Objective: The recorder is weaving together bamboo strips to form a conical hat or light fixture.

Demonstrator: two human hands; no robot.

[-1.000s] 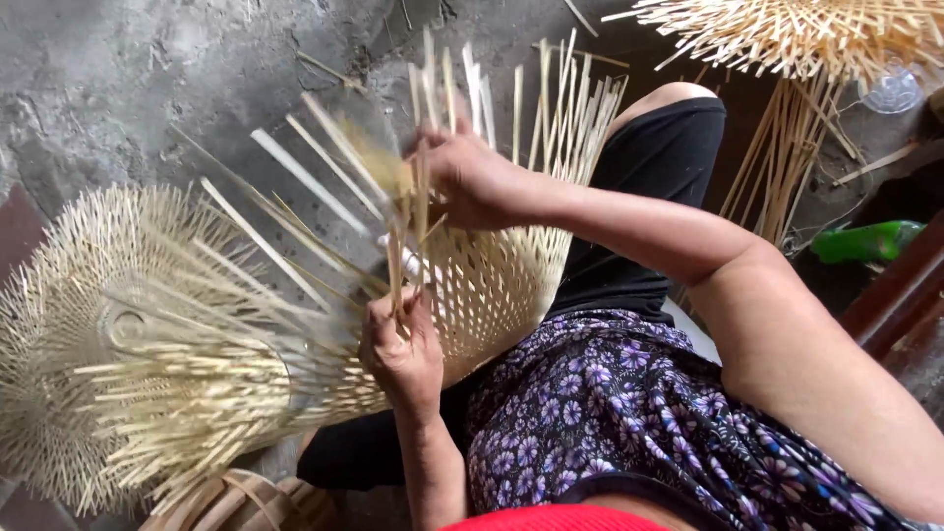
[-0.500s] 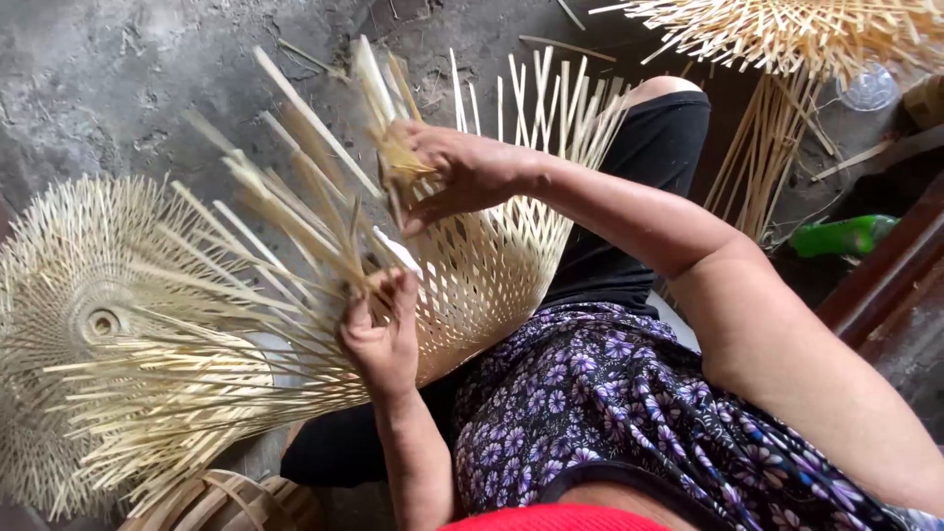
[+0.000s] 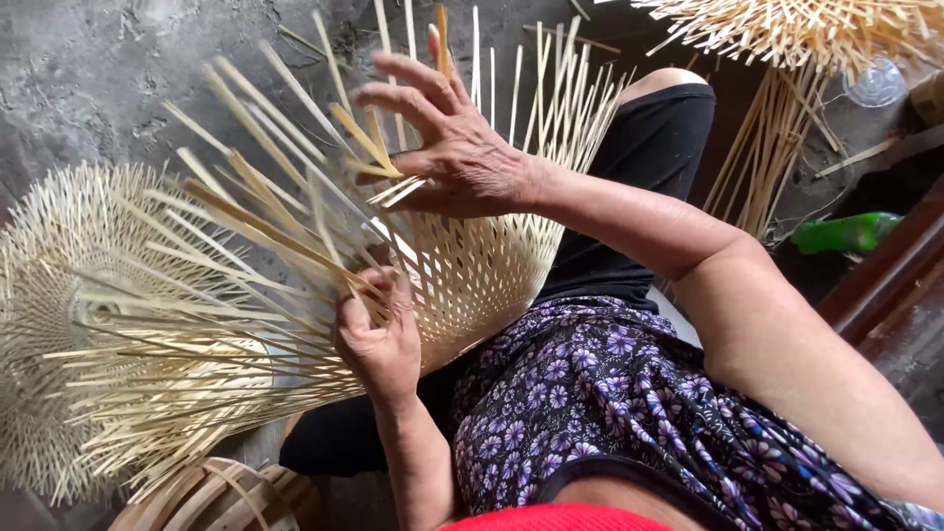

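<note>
Nearest the camera: floral lap [image 3: 610, 393], red hem at bottom edge. Wooden hoops [image 3: 211, 497] on the ground by the knee.

Left hand [image 3: 379, 339]: below the work, fingers curled and pressed together against the woven wall of the basket [image 3: 472, 275], thumb side pinning the foot of a few loose strips [image 3: 256, 221]. Closed grip; I cannot tell exactly how many strips it holds.

Basket lies across the lap, woven part by the knee. The unwoven strips fan up and to the left, away from the body, long axes running from the left hand's pinch outward.

Right hand [image 3: 447, 147]: above, at the free strips. Fingers spread wide, thumb and forefinger side nipping a small bundle of strip ends [image 3: 398, 187] that points left, toward the fan. The right hand is nearer the free ends, the left nearer the weave line. The ends lie between the two hands.

Farther: a second, flat woven disc [image 3: 59, 285] on the concrete floor [image 3: 88, 79]. Top right, more splayed strips [image 3: 816, 29] and a green bottle [image 3: 846, 234].
</note>
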